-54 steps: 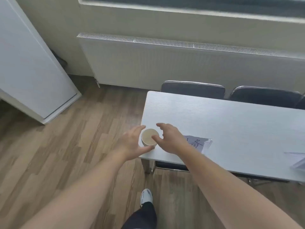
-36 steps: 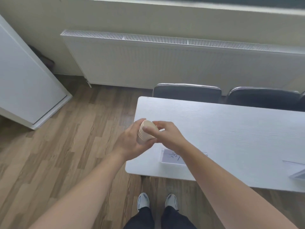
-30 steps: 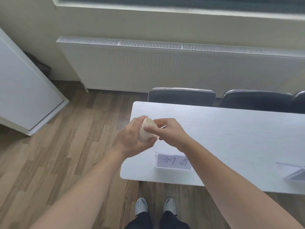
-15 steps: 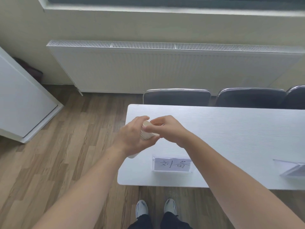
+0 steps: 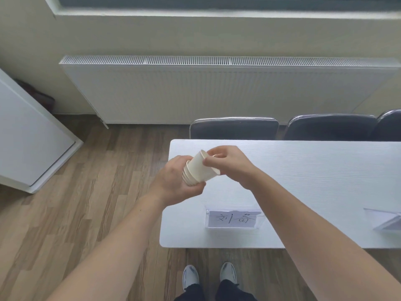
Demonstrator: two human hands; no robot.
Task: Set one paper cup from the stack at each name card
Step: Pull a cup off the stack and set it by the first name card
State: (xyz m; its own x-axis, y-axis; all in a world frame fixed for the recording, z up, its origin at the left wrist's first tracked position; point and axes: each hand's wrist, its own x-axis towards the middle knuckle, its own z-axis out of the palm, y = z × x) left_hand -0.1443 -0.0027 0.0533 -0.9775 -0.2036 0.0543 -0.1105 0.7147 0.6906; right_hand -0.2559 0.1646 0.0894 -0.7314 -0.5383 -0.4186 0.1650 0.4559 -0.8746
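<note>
My left hand (image 5: 173,183) grips a stack of cream paper cups (image 5: 188,177) tilted on its side above the left end of the white table (image 5: 314,170). My right hand (image 5: 230,164) pinches the rim of the outermost paper cup (image 5: 202,168), which sits partly drawn out of the stack. A clear name card holder (image 5: 234,219) with handwritten characters stands near the table's front edge, below my hands. A second name card holder (image 5: 386,220) shows at the right edge of the view.
Dark chair backs (image 5: 234,128) line the far side of the table, with a white radiator (image 5: 217,90) behind them. A white cabinet (image 5: 28,140) stands on the wooden floor at the left. My feet (image 5: 208,276) are at the table's front edge.
Both hands lifted the cup stack off the table's front corner. The stack turned onto its side and my right hand has drawn the top cup partly out. The view shifted right.
</note>
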